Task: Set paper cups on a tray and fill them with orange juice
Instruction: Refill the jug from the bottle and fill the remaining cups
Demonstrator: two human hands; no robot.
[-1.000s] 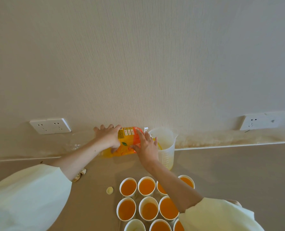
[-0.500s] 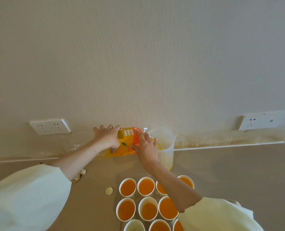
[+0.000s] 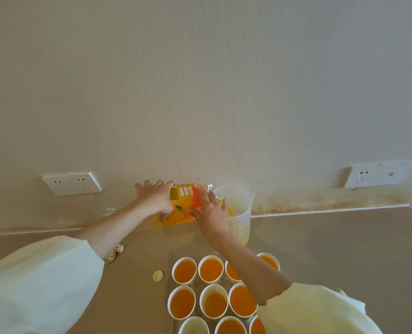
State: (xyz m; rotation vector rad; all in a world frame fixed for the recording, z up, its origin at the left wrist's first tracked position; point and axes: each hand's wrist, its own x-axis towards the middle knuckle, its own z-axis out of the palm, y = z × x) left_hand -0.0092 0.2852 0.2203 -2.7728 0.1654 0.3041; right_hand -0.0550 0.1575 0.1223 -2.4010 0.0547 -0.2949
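nearest cups (image 3: 230,318) cut by bottom edge
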